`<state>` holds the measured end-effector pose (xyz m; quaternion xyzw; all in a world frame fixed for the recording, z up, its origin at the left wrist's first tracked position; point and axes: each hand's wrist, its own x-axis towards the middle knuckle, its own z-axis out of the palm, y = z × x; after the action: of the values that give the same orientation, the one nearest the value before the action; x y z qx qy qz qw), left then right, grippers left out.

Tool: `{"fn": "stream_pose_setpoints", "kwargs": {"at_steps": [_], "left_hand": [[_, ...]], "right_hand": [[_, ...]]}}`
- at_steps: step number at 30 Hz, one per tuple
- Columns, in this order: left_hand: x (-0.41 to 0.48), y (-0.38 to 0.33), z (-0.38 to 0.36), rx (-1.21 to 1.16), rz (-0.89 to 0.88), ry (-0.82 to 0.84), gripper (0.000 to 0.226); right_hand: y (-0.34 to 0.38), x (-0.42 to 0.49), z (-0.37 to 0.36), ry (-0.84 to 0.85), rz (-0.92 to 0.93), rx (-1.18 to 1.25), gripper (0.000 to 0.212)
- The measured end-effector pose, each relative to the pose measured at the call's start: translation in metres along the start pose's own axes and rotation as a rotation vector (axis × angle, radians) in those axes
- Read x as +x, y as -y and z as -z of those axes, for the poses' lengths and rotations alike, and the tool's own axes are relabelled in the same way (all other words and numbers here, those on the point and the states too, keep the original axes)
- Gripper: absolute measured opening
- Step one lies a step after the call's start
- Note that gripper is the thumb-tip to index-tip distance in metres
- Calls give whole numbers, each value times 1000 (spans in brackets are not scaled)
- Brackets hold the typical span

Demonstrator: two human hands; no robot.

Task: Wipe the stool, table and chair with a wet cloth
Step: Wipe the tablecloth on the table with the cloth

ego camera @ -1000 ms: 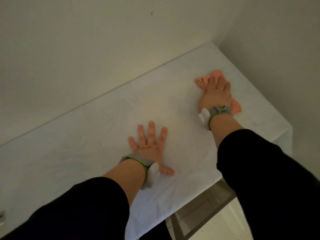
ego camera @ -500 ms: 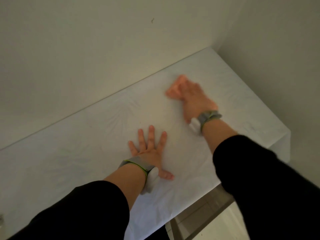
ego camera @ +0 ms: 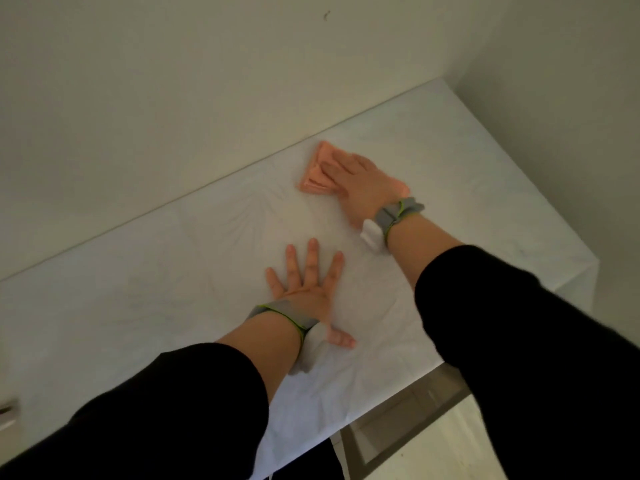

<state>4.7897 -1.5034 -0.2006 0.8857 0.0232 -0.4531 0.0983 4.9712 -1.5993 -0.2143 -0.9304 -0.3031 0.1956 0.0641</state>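
A table (ego camera: 138,306) covered with a white cloth fills the view, pushed into a wall corner. My right hand (ego camera: 360,185) lies flat on an orange cloth (ego camera: 317,169) near the table's far edge, pressing it onto the surface. The cloth's left part sticks out from under my fingers. My left hand (ego camera: 310,285) rests palm down on the table nearer to me, fingers spread, holding nothing. Both wrists carry grey bands with a white unit. No stool or chair is in view.
Walls stand close behind the table and to its right. The table's near right corner (ego camera: 588,268) drops off to a pale floor (ego camera: 450,441). A grey frame part (ego camera: 415,410) shows under the near edge.
My right hand has slid the orange cloth leftward and toward the back wall, from the table's right part to its middle. My left hand has stayed in place.
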Motion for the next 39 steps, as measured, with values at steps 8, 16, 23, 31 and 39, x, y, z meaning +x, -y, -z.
{"fn": "stream_pose_setpoints", "kwargs": {"at_steps": [8,16,23,31,39], "left_hand": [[3,2,-6,-17,-13,-46,142],[0,2,-4,14,-13,-56,142],[-1,0,-5,39,-4,-88,142],[2,0,-6,29,-5,-98,142],[1,1,-7,34,-5,-114,143]], "right_hand": [[-49,-18,14,-106,-430,129,77],[-7,-120,-37,-144,-100,72,59],[-51,-155,-21,-183,-775,168,68],[33,-201,-70,-200,-376,171,55],[-29,-178,-23,-160,-822,143,66]]}}
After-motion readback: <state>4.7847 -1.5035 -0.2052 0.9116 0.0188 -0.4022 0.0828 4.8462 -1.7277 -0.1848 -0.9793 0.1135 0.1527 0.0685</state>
